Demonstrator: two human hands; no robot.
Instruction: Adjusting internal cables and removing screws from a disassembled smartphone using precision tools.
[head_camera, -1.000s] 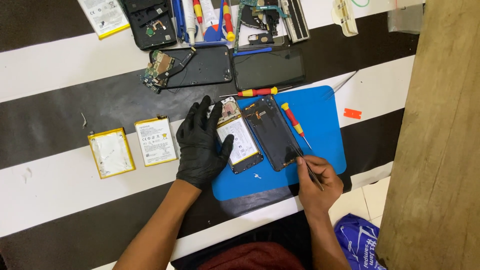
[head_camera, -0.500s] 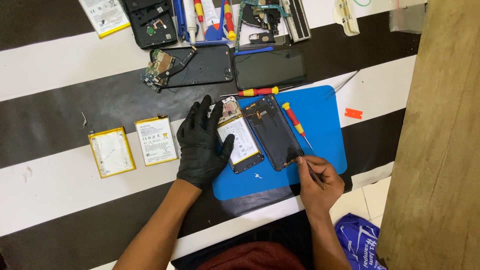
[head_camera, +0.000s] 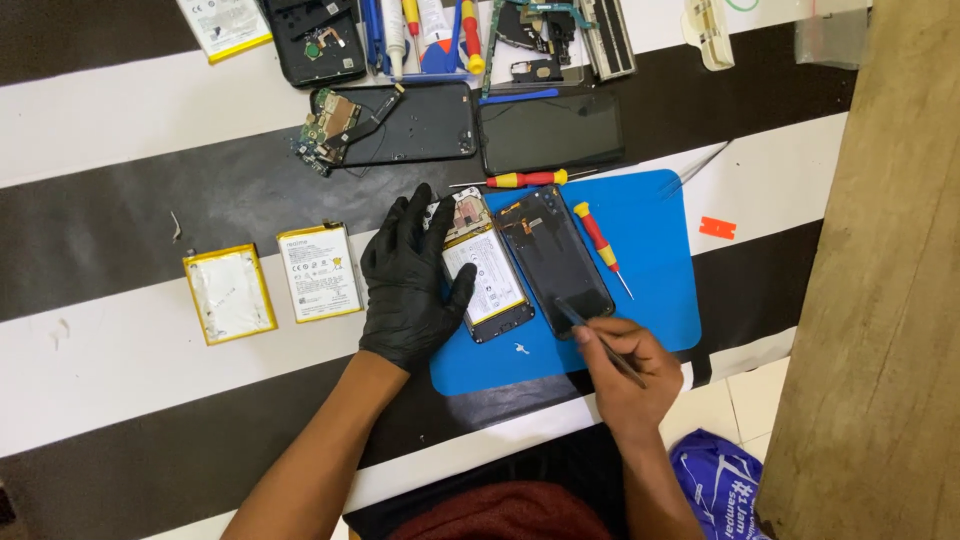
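Observation:
My left hand (head_camera: 407, 280), in a black glove, rests flat on the left edge of an opened phone (head_camera: 485, 265) whose white battery faces up, on a blue mat (head_camera: 650, 270). Beside that phone lies a dark phone back cover (head_camera: 555, 255). My bare right hand (head_camera: 625, 365) grips thin tweezers (head_camera: 585, 325), whose tip touches the lower end of the dark cover. Two red-and-yellow screwdrivers (head_camera: 598, 240) (head_camera: 525, 180) lie on the mat, one right of the cover, one above it.
Two loose batteries (head_camera: 229, 293) (head_camera: 320, 272) lie left of the mat on a black-and-white striped cloth. Farther back sit a phone frame with a circuit board (head_camera: 395, 125), a dark screen panel (head_camera: 550, 132) and several tools. A wooden surface (head_camera: 880, 300) fills the right side; a blue bag (head_camera: 725, 490) lies below.
My right hand has shifted slightly up and left, bringing the tweezers onto the lower end of the dark cover. My left hand stays on the opened phone.

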